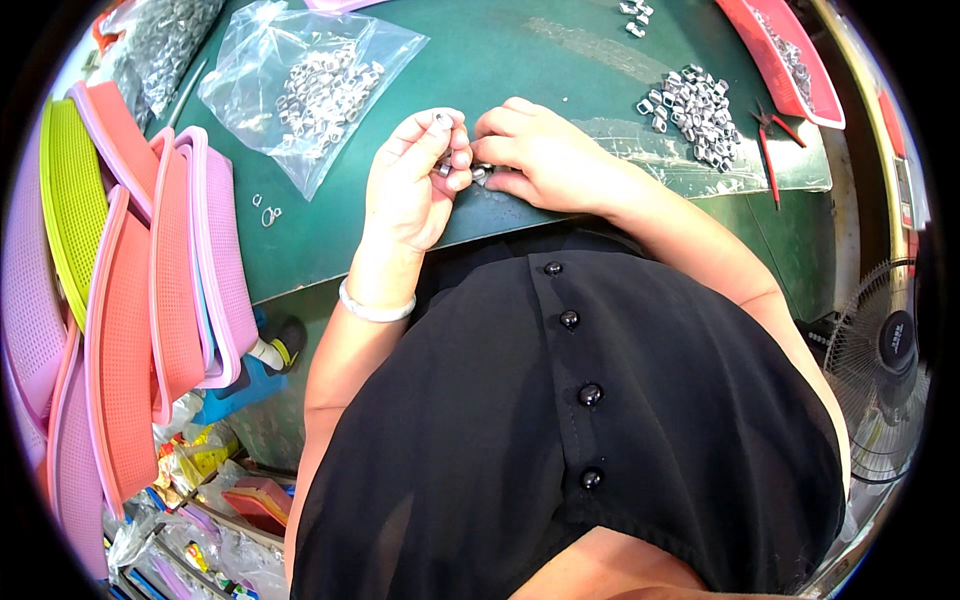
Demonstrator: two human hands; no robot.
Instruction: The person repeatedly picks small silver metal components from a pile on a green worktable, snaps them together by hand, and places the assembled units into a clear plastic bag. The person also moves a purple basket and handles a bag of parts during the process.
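My left hand (pixel 412 178) is raised over the table's near edge, fingers curled. A small silver metal piece (pixel 442 121) shows between its thumb and forefinger, and more lie against the curled fingers. Close beside it, my right hand (pixel 548 158) bends its fingers down around several small metal pieces (pixel 481 175) near the table edge; its fingertips are partly hidden. To the right lies a loose pile of the same grey metal pieces (pixel 695 115). A clear plastic bag (pixel 385 45) with many more lies to the left.
Stacked pink, purple and green plastic baskets (pixel 185 270) stand at the left. Red-handled pliers (pixel 769 160) lie at the green table's (pixel 480 50) right end, beside a pink tray (pixel 825 95). Loose rings (pixel 270 216) lie at left. A black fan (pixel 880 360) stands at right.
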